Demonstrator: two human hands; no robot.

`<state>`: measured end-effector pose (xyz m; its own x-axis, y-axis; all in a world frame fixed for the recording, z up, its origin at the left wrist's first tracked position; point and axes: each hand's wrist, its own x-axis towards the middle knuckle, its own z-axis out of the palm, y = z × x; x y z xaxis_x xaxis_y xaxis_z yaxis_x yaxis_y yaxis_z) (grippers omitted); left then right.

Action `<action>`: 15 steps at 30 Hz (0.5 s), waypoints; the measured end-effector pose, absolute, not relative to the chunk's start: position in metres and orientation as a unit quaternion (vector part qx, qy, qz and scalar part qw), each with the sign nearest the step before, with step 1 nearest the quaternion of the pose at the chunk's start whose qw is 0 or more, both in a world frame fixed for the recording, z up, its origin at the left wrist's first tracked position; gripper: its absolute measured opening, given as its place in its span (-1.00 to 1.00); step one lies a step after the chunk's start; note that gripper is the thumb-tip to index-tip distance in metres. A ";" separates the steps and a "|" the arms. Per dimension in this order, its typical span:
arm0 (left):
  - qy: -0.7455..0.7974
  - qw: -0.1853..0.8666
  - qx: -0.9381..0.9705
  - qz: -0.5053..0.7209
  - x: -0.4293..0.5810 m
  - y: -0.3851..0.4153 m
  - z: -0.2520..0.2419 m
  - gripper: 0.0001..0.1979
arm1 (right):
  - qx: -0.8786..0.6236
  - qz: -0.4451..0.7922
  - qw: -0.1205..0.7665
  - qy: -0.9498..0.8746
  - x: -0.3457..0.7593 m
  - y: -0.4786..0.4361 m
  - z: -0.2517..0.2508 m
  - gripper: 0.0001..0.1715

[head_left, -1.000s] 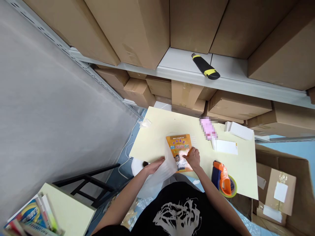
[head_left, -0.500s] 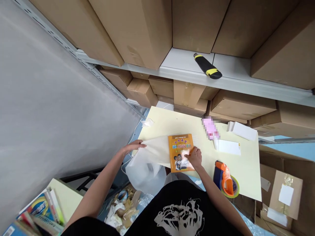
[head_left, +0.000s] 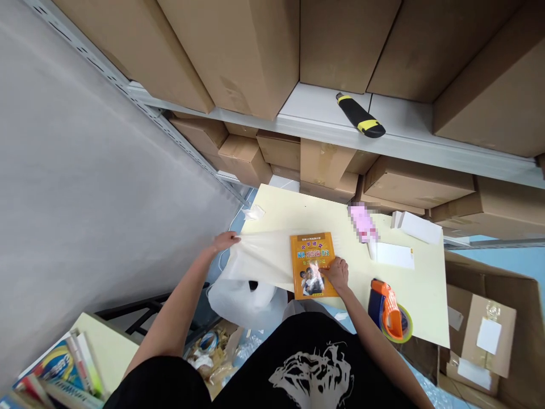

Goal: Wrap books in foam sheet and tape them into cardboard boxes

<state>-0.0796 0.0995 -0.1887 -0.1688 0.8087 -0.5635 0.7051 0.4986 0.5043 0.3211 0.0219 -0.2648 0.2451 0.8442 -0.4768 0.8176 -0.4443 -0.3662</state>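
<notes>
- Step in hand, by my judgement: spreading translucent film (head_left: 266, 250) out flat beside and beneath the orange book (head_left: 302, 261).
- Left hand (head_left: 225, 241): pinches the film's left end, beyond the table edge.
- Right hand (head_left: 338, 274): grips the book's right edge, thumb pressed on the cover.
- Book: flat, cover up, at the table's near edge; film appears to pass under it.
- Next move, I judge, calls for even tension and a firm thumb, lest the film crease.
- Surface: pale table (head_left: 426, 301); tape dispenser (head_left: 389, 312) at right; pink object (head_left: 363, 222), pixelated, contents unreadable.
- Room: shelf (head_left: 468, 156) of cardboard boxes (head_left: 421, 182), knife (head_left: 361, 116) upon it; grey wall (head_left: 85, 199) at left.
</notes>
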 end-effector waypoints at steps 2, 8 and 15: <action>0.784 0.331 0.524 0.035 -0.067 0.100 -0.195 -0.82 | -0.785 0.331 0.043 -0.522 0.325 0.022 -0.265 -0.40; 0.748 0.184 0.638 0.007 -0.006 0.071 -0.206 -0.61 | -0.756 0.424 0.131 -0.481 0.342 0.021 -0.265 -0.74; 0.652 0.188 0.734 -0.031 0.044 0.006 -0.232 -0.58 | -0.687 0.539 0.272 -0.404 0.341 0.021 -0.255 -0.48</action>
<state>0.0439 0.0063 -0.2324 0.1472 0.9455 -0.2906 0.9688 -0.0785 0.2353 0.3413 0.0205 -0.2551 0.0919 0.8481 -0.5217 0.2614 -0.5261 -0.8092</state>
